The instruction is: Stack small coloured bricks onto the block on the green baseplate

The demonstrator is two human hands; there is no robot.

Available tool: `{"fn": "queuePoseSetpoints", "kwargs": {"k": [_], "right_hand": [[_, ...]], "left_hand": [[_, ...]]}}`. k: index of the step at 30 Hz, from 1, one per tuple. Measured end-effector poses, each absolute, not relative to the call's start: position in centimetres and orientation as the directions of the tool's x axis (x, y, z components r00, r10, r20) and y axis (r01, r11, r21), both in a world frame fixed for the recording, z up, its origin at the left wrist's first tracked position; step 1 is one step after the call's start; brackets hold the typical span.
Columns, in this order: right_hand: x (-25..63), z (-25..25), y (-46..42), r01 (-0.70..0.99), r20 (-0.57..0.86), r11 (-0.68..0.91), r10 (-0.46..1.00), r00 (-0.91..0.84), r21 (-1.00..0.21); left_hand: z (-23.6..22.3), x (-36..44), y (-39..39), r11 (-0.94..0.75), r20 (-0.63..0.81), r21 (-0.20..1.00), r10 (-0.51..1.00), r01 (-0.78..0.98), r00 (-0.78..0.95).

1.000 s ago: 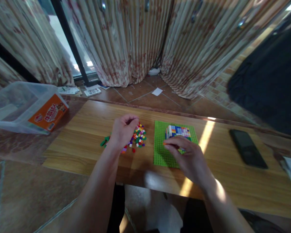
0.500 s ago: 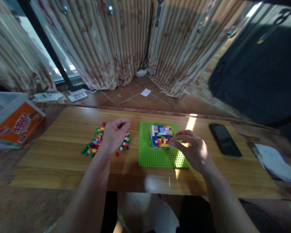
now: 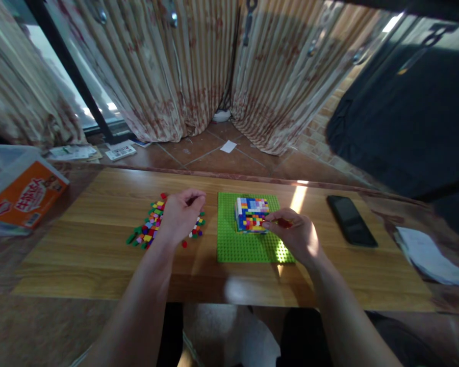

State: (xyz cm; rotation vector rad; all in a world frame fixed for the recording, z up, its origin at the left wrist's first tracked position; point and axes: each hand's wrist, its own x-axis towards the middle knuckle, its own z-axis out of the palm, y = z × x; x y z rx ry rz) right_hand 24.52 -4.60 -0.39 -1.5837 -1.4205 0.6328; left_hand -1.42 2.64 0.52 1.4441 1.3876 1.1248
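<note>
A green baseplate (image 3: 245,247) lies on the wooden table (image 3: 99,250), with a block of small multicoloured bricks (image 3: 251,213) built at its far middle. My right hand (image 3: 296,235) rests on the plate's right side, fingers pinched together against the block's near right corner; whatever is in the pinch is too small to name. My left hand (image 3: 180,214) lies curled over a heap of loose coloured bricks (image 3: 150,230) to the left of the plate; its fingertips are folded under.
A black phone (image 3: 351,220) lies right of the plate, and white paper (image 3: 430,252) beyond it. A clear plastic box with an orange label (image 3: 21,196) stands at the far left. Curtains hang behind the table; a dark shape fills the upper right.
My view swung left and steadied. My right hand moved from the plate's near left part to the block's right side, then drew in against its corner. My left hand stayed on the loose bricks.
</note>
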Motion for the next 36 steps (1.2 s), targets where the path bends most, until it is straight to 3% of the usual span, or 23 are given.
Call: {"fn": "queuePoseSetpoints", "kwargs": {"k": [6,14,19,29,36], "right_hand": [[24.7,-0.9,-4.4,0.358,0.103,0.017,0.97,0.221,-0.934],[24.7,-1.0,-4.2,0.318,0.064,-0.018,0.968,0.244,-0.948],[24.3,-1.2,-3.8,0.175,0.003,-0.05,0.957,0.289,-0.983],[24.1,-0.8,-3.6,0.018,-0.125,-0.138,0.941,0.313,-0.99],[24.1,-1.0,-3.4,0.002,-0.129,-0.135,0.951,0.281,-0.991]], "left_hand": [[0.7,-1.6,2.7,-0.089,0.09,0.94,0.996,0.33,0.013],[0.5,-1.9,2.7,-0.133,0.129,0.905,0.991,0.405,0.038],[0.5,-1.3,2.4,-0.168,0.131,0.897,0.984,0.409,0.117],[0.1,3.2,-0.1,-0.232,0.035,0.851,0.921,0.472,0.388],[0.3,3.7,-0.6,-0.227,0.008,0.822,0.922,0.522,0.388]]}}
